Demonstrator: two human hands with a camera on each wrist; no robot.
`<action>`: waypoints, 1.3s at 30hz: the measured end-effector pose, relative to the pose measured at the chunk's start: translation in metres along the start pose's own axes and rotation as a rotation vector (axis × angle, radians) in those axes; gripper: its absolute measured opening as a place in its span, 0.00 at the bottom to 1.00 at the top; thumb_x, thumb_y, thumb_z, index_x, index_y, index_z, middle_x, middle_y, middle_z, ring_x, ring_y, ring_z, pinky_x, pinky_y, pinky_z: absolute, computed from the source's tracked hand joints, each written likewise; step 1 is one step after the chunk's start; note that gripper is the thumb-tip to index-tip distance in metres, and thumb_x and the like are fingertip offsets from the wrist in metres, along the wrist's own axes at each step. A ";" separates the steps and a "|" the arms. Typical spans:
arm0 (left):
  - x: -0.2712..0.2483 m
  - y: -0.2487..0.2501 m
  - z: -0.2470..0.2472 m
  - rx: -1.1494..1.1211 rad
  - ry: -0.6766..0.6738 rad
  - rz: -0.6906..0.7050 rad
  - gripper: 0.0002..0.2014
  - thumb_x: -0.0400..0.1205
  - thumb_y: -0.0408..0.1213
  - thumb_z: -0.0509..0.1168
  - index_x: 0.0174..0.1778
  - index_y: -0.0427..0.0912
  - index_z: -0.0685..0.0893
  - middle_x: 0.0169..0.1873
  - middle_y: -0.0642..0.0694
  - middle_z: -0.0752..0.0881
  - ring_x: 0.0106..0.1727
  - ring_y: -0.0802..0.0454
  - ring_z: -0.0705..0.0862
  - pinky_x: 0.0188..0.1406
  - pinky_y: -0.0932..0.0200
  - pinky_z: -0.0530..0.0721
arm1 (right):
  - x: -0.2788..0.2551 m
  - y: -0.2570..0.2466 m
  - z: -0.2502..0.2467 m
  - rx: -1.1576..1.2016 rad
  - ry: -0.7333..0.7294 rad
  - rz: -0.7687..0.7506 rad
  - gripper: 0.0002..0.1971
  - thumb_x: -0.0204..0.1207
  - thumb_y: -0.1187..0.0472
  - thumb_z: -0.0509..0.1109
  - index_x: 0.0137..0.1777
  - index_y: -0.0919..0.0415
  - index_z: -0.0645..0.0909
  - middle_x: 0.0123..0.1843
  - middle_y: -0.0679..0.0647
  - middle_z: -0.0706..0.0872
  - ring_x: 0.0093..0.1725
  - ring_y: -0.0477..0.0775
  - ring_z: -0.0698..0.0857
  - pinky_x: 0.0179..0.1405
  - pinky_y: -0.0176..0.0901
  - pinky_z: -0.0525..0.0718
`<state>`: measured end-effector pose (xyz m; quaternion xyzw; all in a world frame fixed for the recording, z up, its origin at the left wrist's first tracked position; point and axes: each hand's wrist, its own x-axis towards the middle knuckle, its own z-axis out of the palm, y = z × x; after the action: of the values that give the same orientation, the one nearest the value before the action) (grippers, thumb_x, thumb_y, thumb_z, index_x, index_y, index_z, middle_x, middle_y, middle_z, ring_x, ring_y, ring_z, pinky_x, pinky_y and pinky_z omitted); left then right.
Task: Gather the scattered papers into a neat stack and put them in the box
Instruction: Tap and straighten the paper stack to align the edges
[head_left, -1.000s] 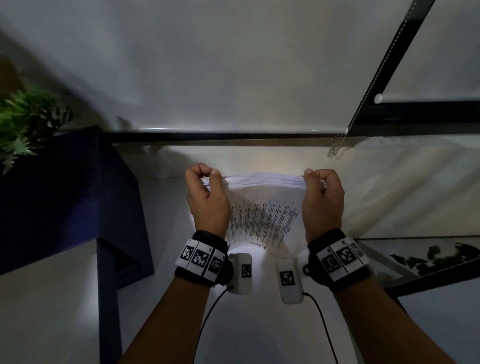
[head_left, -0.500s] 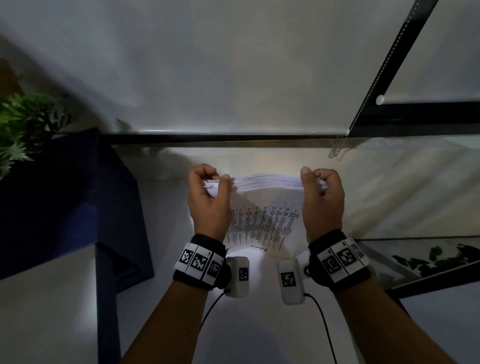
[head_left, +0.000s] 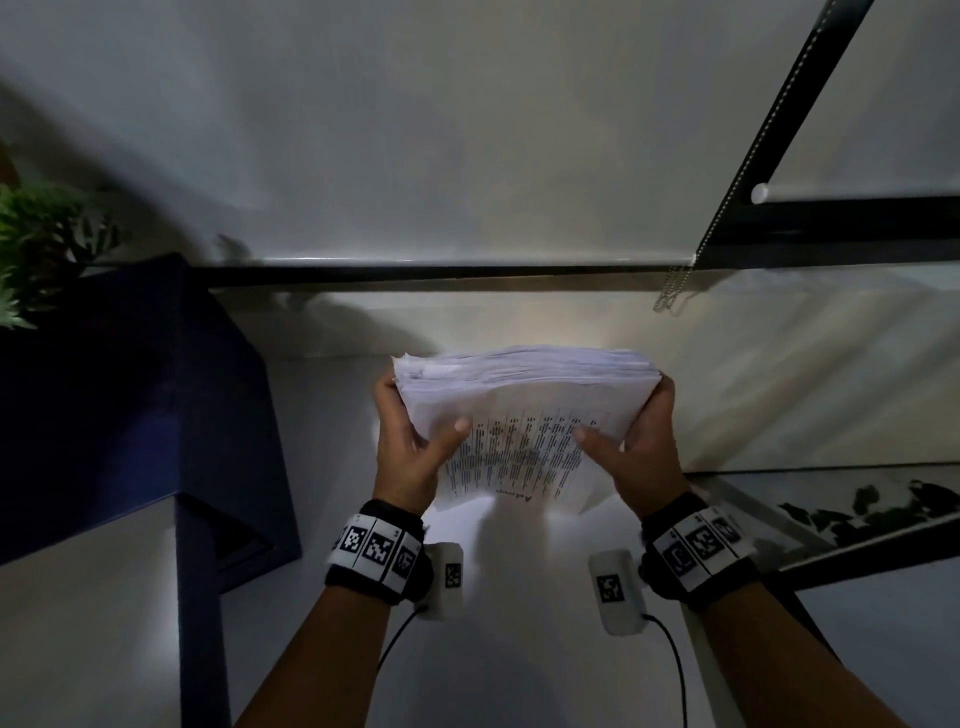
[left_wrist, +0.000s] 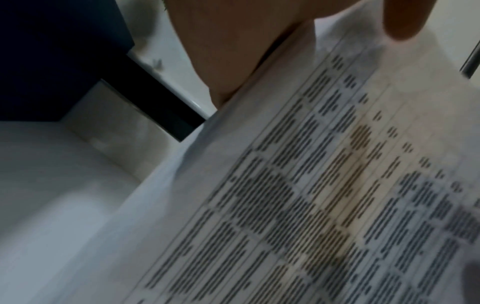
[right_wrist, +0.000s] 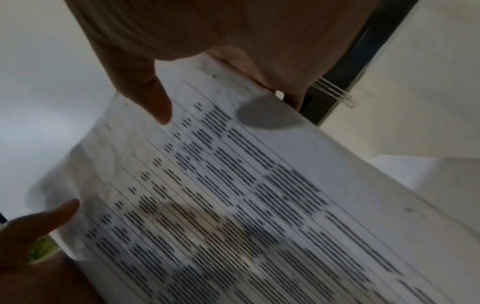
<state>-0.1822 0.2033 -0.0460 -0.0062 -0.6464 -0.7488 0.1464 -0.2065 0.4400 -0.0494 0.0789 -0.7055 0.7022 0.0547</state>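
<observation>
1. The white tabletop (head_left: 519, 649) fills the lower half of the head view, lit brightest just under the papers.
2. A dark blue box (head_left: 130, 405) stands at 9 o'clock from the hands, near them but apart; its opening is not shown.
3. A white blind (head_left: 467, 130) covers the wall at 12 o'clock, its bead chain (head_left: 675, 296) hanging at 1 o'clock.
4. A green plant (head_left: 36, 244) sits behind the box at 10 o'clock.
5. The stack of papers (head_left: 519, 415) is held between both hands at the centre, tilted with its far edge raised. The top sheet carries printed rows of text. The far edge looks roughly even, with a few sheets slightly out of line at the left corner.
6. The left hand (head_left: 410, 452) grips the left side of the stack, thumb on the top sheet and fingers underneath.
7. The right hand (head_left: 639, 452) grips the right side in the same way, thumb on top.
8. Each wrist wears a black band (head_left: 376, 558) with square printed markers.
</observation>
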 end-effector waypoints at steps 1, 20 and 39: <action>-0.002 -0.007 -0.005 0.007 -0.024 -0.014 0.37 0.68 0.49 0.80 0.69 0.59 0.68 0.63 0.47 0.83 0.65 0.47 0.84 0.61 0.50 0.85 | -0.004 0.009 -0.002 -0.022 -0.020 0.034 0.44 0.61 0.60 0.80 0.73 0.52 0.58 0.69 0.55 0.75 0.69 0.49 0.79 0.61 0.46 0.85; -0.037 -0.044 -0.012 0.550 -0.036 -0.109 0.13 0.85 0.40 0.62 0.62 0.48 0.67 0.55 0.48 0.83 0.54 0.52 0.84 0.46 0.60 0.85 | -0.030 0.037 0.007 -0.261 0.168 0.176 0.23 0.75 0.68 0.73 0.70 0.58 0.75 0.64 0.50 0.84 0.65 0.50 0.82 0.69 0.45 0.76; -0.121 -0.010 0.036 0.445 0.019 -0.283 0.15 0.88 0.25 0.55 0.59 0.53 0.64 0.45 0.59 0.76 0.43 0.67 0.76 0.35 0.80 0.79 | -0.110 0.004 -0.041 -0.217 -0.113 0.207 0.27 0.79 0.68 0.67 0.67 0.44 0.59 0.56 0.34 0.75 0.53 0.30 0.75 0.57 0.36 0.77</action>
<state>-0.0748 0.2650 -0.0739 0.1236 -0.7881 -0.6014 0.0443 -0.1005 0.4849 -0.0741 0.0385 -0.7835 0.6182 -0.0496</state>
